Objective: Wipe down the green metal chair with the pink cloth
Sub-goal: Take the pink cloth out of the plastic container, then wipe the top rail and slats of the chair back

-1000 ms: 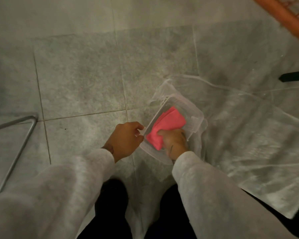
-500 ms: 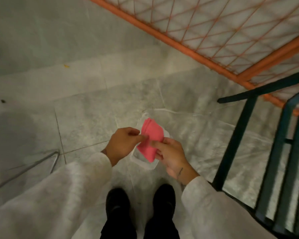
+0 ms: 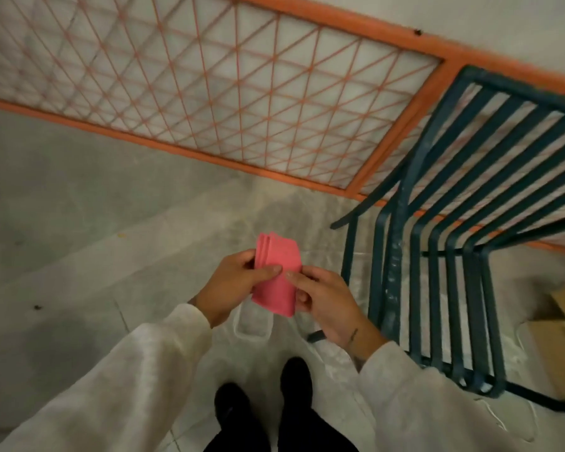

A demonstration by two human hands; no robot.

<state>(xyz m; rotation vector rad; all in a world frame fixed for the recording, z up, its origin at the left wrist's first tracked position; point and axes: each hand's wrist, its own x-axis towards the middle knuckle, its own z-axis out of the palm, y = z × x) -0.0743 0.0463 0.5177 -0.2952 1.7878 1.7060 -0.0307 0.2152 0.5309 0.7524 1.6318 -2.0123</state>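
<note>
Folded pink cloth [image 3: 276, 275], lifted from floor container, now pinched by left hand [image 3: 232, 283] & right hand [image 3: 323, 301]; green slatted metal chair [image 3: 454, 256] untouched.

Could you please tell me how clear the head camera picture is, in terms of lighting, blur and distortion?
Head view: the light is dim and flat, without glare. The orange mesh fence is softened by blur, while the pink cloth and both hands, left and right, look fairly sharp. Wide-angle distortion bends the fence rails and the green chair slats.
</note>
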